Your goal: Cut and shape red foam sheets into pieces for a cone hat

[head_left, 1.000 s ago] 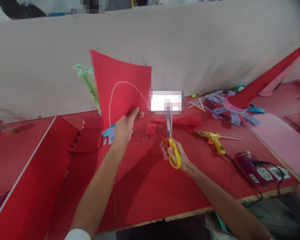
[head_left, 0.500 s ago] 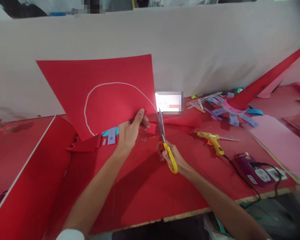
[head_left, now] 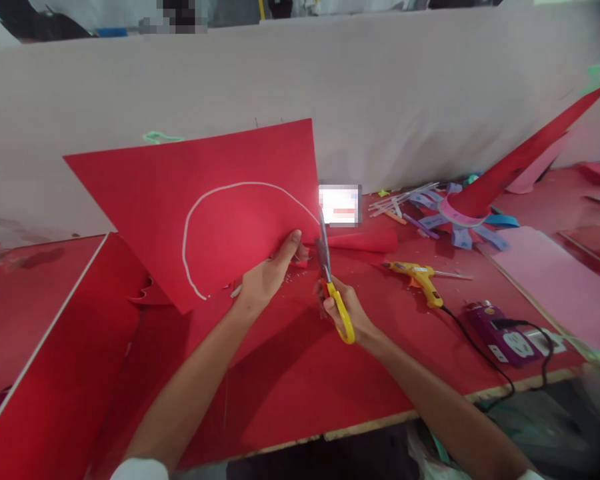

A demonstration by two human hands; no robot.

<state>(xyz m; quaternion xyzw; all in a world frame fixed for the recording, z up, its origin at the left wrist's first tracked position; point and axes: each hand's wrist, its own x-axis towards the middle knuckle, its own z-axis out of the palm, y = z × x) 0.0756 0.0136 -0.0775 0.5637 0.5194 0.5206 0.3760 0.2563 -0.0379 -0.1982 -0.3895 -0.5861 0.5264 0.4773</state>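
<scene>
- Paper (head_left: 230, 220) pinched in left hand (head_left: 269, 275) blocks part of wall (head_left: 280, 73).
- Scissors (head_left: 325, 257) gripped in right hand (head_left: 354, 311) at its edge.
- Glue gun (head_left: 421, 276) near purple box (head_left: 503, 333).

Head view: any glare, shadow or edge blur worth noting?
Head view: the white rectangle right of the red sheet is blown out, its edges pixelated; a soft shadow darkens the red tabletop beside the left forearm; the lower right margin looks smeared, the upper right corner dark.
</scene>
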